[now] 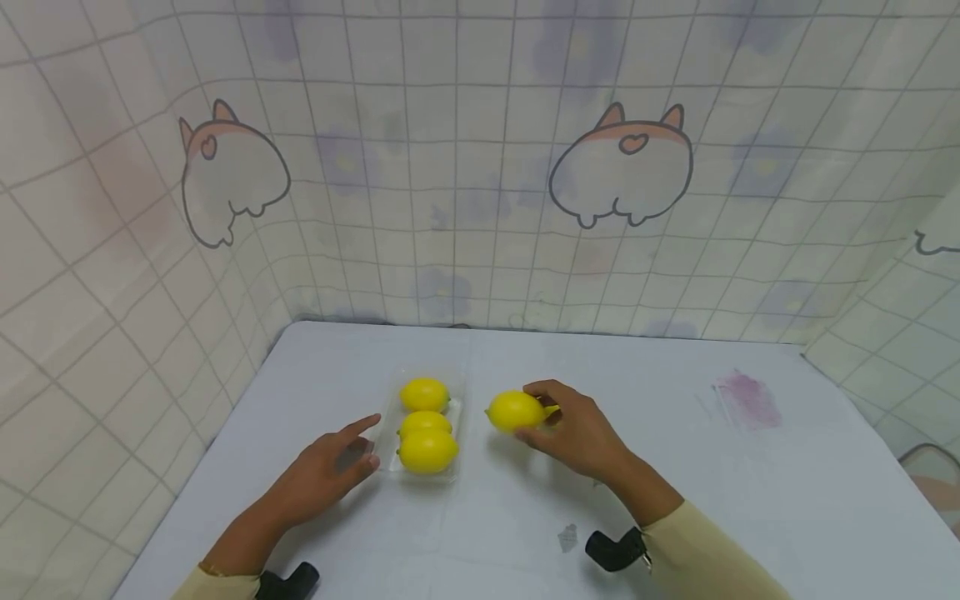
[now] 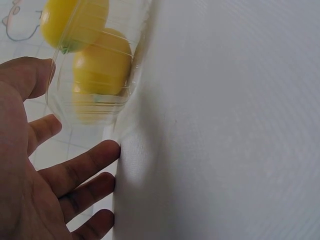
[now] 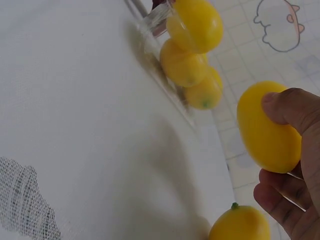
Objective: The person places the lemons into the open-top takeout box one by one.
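Observation:
My right hand (image 1: pixel 573 429) pinches a yellow lemon (image 1: pixel 513 411) between thumb and fingers, raised over the table to the right of a clear plastic tray (image 1: pixel 459 471). The thumb presses its side in the right wrist view, and another lemon (image 3: pixel 240 225) shows below that hand at the frame's bottom. Three lemons sit in the tray: one at the back (image 1: pixel 424 394), one in the middle (image 1: pixel 424 423) and one in front (image 1: pixel 427 452). At the tray's left side is my left hand (image 1: pixel 322 479), fingers spread and fingertips right at the plastic wall.
The white table (image 1: pixel 487 542) backs onto a hanging grid-patterned curtain (image 1: pixel 465 208). A pink stain (image 1: pixel 750 400) marks the right of the table, and a small grey mesh patch (image 1: pixel 567 537) lies near the right wrist. Black wrist devices (image 1: pixel 617 550) sit at both sleeves.

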Motion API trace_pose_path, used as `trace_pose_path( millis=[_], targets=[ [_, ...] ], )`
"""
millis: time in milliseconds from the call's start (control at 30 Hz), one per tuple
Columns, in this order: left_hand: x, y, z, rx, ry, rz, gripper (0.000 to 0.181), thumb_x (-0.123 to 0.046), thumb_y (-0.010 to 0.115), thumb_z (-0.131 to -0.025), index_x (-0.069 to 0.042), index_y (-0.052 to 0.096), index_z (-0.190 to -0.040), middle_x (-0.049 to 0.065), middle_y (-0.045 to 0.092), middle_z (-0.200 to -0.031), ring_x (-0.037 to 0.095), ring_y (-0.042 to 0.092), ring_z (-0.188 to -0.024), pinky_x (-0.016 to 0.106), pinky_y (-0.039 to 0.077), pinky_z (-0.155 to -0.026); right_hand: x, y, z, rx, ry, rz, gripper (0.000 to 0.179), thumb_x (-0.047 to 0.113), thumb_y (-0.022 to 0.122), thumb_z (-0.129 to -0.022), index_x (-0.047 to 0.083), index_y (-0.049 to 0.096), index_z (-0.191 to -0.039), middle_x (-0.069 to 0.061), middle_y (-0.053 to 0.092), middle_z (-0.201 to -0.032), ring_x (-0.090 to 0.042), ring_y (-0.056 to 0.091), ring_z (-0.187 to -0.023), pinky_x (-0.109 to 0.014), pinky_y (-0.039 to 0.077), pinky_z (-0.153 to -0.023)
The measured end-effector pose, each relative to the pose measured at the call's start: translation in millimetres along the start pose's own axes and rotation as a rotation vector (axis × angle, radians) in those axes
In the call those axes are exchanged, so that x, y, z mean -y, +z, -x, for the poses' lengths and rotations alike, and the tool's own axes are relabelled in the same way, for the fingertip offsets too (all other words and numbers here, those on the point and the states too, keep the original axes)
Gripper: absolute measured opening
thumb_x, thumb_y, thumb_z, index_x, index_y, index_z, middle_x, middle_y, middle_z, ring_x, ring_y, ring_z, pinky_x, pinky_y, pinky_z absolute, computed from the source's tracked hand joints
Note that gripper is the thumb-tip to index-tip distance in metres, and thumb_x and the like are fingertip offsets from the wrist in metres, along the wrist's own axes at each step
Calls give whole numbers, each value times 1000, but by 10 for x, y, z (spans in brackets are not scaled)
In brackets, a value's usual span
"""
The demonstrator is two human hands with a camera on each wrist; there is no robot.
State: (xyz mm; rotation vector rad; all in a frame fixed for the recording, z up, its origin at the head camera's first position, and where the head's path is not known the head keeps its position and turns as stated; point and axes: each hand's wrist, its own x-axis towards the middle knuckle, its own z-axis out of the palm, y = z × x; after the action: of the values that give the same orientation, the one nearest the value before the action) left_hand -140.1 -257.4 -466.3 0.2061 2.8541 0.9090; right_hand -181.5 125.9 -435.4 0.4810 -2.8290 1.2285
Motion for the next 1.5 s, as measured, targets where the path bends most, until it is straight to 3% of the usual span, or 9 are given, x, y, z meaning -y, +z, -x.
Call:
trace_pose_path(
  millis=[467,867,1500],
  targets=[
    [-4,7,-9,-6,-5,4,66,-54,63,-98,-37,40,-157,3,64,-133,39,47,-136,69,35,-107,142,114,-117,-4,35,-19,60,32,89,-82,19,62,-134,4,66,-121,-17,63,-99,-32,57,-85],
    [-4,6,2,-6,9,2,66,-54,63,-99,-37,39,-158,2,65,-132,39,47,-135,69,35,-107,193,200,-183,24,26,-24,63,35,87,-84,19,59,-138,4,63,-133,-20,65,-101,-30,57,-84],
    [15,12,0,-14,29,12,66,-53,62,-100,-35,38,-159,2,65,-133,38,46,-137,68,32,-110,298,330,-257,52,25,-58,62,42,84,-86,23,58,-140,4,64,-128,-16,65,-98,-30,57,-83]
  ],
)
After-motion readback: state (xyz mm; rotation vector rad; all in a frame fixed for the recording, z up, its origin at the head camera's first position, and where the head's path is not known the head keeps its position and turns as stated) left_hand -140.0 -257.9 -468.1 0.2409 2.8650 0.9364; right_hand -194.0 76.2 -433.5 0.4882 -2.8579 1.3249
